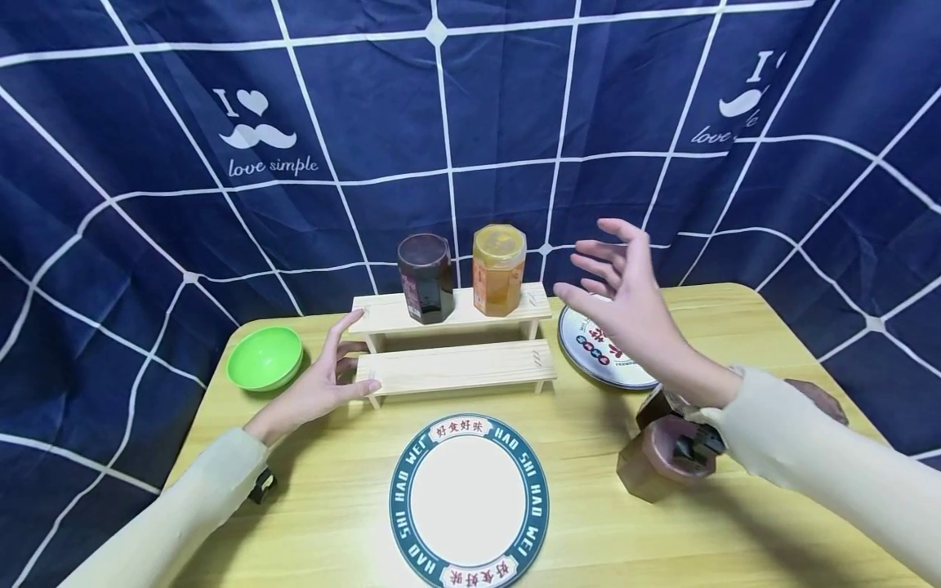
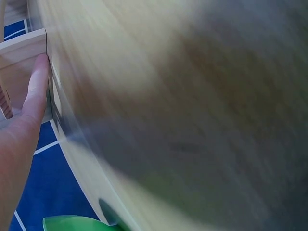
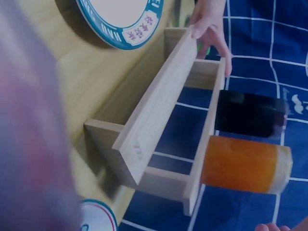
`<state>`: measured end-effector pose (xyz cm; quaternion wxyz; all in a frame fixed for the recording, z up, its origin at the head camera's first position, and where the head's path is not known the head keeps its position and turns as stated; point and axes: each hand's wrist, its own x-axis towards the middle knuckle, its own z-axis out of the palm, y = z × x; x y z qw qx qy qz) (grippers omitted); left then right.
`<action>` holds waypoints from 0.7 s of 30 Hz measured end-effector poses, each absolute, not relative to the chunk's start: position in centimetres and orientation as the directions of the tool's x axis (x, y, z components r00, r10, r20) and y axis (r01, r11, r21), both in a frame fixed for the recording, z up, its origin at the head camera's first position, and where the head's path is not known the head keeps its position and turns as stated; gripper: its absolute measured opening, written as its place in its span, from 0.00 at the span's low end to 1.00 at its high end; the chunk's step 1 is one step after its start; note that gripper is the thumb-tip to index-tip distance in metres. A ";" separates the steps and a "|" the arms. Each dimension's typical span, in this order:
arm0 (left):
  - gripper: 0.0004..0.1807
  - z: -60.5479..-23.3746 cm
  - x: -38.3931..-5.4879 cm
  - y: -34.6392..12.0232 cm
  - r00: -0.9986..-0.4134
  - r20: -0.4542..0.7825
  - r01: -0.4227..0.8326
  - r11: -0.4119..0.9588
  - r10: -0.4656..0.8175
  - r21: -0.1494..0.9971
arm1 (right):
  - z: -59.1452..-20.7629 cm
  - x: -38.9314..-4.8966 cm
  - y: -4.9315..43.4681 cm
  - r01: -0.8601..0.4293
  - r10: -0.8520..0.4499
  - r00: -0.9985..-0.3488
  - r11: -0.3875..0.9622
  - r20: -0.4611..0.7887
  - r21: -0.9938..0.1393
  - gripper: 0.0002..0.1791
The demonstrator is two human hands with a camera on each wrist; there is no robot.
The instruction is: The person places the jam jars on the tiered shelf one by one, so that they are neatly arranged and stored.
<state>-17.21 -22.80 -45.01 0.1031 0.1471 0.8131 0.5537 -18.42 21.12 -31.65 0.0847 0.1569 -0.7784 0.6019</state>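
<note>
Pale wooden rack point(image 1: 456, 364) sits on the table point(image 1: 595, 527) behind the front plate point(image 1: 468, 500), dark jar point(image 1: 428, 282) and amber jar point(image 1: 498, 276) up top. Left grip point(image 1: 322, 380) holds rack's left end; right grip point(image 1: 623, 298) spread, empty, mid-air. Probably best steadied at both ends, kept level; jars could tip.

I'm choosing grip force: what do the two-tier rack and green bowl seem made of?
Two-tier rack: pale matte wood, apparently unvarnished; faint grain shows along its boards. Green bowl: probably smooth plastic, from its uniform bright colour and soft sheen, though perhaps ceramic.
</note>
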 end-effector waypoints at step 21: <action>0.60 -45.1 -17.3 -22.7 -0.937 -0.006 0.122 0.344 0.348 0.931 | -33.6 -10.6 29.8 -0.445 -0.089 -0.895 0.084 0.438 -0.892 0.41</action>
